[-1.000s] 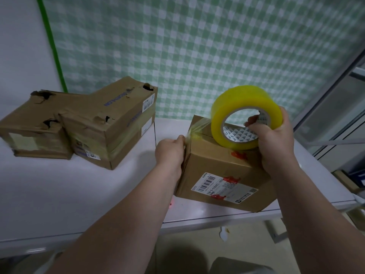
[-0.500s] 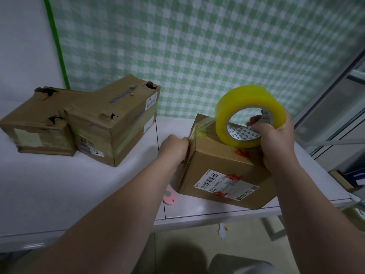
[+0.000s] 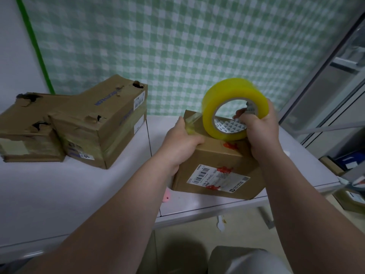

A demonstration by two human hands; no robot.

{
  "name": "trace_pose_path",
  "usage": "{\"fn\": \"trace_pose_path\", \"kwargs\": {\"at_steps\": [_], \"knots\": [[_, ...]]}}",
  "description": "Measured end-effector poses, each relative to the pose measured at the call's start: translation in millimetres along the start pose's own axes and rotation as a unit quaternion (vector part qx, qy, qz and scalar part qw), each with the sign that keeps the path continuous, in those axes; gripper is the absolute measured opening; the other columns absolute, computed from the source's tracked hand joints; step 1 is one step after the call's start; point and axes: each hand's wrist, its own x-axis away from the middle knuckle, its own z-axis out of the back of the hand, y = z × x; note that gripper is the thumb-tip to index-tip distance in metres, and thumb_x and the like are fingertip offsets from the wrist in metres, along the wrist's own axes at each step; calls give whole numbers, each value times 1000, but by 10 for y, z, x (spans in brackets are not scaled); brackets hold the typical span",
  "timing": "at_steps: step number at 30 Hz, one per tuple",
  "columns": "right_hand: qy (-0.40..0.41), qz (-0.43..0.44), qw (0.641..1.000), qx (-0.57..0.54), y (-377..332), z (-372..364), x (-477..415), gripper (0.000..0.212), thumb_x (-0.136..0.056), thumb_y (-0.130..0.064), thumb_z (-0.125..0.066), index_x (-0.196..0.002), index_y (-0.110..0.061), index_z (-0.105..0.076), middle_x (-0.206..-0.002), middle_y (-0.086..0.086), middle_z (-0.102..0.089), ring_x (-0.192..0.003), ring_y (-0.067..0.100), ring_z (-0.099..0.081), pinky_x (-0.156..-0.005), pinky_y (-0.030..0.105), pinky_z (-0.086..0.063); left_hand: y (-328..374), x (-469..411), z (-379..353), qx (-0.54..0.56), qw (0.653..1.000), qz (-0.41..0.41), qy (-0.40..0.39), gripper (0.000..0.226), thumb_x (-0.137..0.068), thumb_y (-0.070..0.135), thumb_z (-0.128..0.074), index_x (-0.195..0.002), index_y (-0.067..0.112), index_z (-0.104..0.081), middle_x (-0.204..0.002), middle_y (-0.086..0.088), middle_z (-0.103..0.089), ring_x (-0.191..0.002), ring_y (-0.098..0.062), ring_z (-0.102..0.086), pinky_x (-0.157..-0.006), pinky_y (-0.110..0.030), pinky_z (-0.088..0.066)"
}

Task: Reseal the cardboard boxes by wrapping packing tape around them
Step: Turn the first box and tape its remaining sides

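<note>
A small cardboard box (image 3: 215, 167) with a white shipping label and red marks sits near the front edge of the white table (image 3: 59, 186). My left hand (image 3: 182, 138) grips the box's top left corner, thumb pressing the loose end of the tape onto it. My right hand (image 3: 260, 129) holds a yellow roll of packing tape (image 3: 235, 107) upright on the box top, fingers hooked through its core. A short strip of tape runs from the roll to the left corner.
Two battered cardboard boxes, one tall (image 3: 106, 123) and one flat (image 3: 27, 127), stand together at the back left of the table. A small pink object (image 3: 166, 195) lies under my left forearm. A green checked cloth (image 3: 177, 46) hangs behind. Shelving stands to the right.
My left hand has slid from the box's left side up over its top corner, onto the tape end. The roll has stayed on the box top.
</note>
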Motion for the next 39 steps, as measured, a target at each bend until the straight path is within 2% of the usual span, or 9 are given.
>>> {"fn": "trace_pose_path", "kwargs": {"at_steps": [3,8,10,13,15,20,25,29,39], "knots": [[3,4,1000,1,-4,-1,14,34,-72,-5,-56,-80,-39,-55,-87,8,-68,-89,32,-66,-83,58,-52,-39,7,28,-6,1000,1,-13,75,-70,30,-72,-137,14,-41,-114,-2,-64,-95,-15,-64,-70,-24,-52],[9,5,1000,6,-18,-17,43,34,-78,-5,-56,-83,-38,-54,-90,10,-68,-91,33,-64,-82,55,-52,-35,59,91,43,996,57,-44,38,-81,23,-72,-114,14,-57,-109,-7,-68,-87,-13,-66,-65,-19,-50],[13,4,1000,10,-28,-26,57,29,-75,-10,-58,-81,-38,-54,-91,13,-67,-91,37,-63,-81,57,-52,7,57,106,17,996,67,-53,49,-81,24,-72,-124,13,-51,-121,-6,-63,-97,-15,-63,-75,-22,-50],[17,3,1000,16,-53,-29,69,22,-70,-18,-57,-80,-37,-52,-94,16,-67,-91,37,-63,-81,57,-52,136,-24,113,-107,993,36,-33,99,-77,30,-76,-152,23,-10,-149,1,-34,-129,-18,-42,-98,-25,-38],[17,6,1000,21,-53,-23,60,19,-68,-22,-56,-80,-36,-52,-95,17,-66,-91,36,-64,-80,56,-52,226,-81,85,-196,980,-12,-27,106,-72,37,-79,-152,28,-11,-153,1,-27,-135,-19,-35,-103,-28,-34],[12,32,998,46,-3,5,2,20,-80,-15,-60,-87,-32,-53,-85,5,-63,-75,22,-61,-73,43,-52,280,-161,42,-238,970,-7,-58,88,-63,48,-82,-137,27,-39,-130,5,-51,-114,-15,-52,-93,-31,-45],[10,51,994,98,61,29,-56,21,-81,-14,-61,-98,-24,-54,-76,-5,-58,-70,14,-56,-64,32,-47,294,-166,52,-267,962,17,-58,90,-60,55,-82,-135,34,-36,-127,9,-50,-110,-14,-51,-95,-32,-44],[-16,94,982,163,64,199,-138,15,-82,-13,-58,-96,-16,-52,-74,-1,-52,-62,12,-48,-51,26,-36,373,-154,45,-305,949,33,-67,95,-65,56,-77,-142,31,-29,-142,7,-41,-117,-14,-45,-91,-29,-39],[-45,164,940,295,-58,475,-245,27,-81,-18,-62,-105,-17,-52,-79,2,-53,-75,27,-55,-60,32,-40,466,-110,-1,-367,926,61,-67,87,-73,54,-71,-144,33,-26,-146,3,-36,-107,-12,-39,-87,-26,-33]]}}
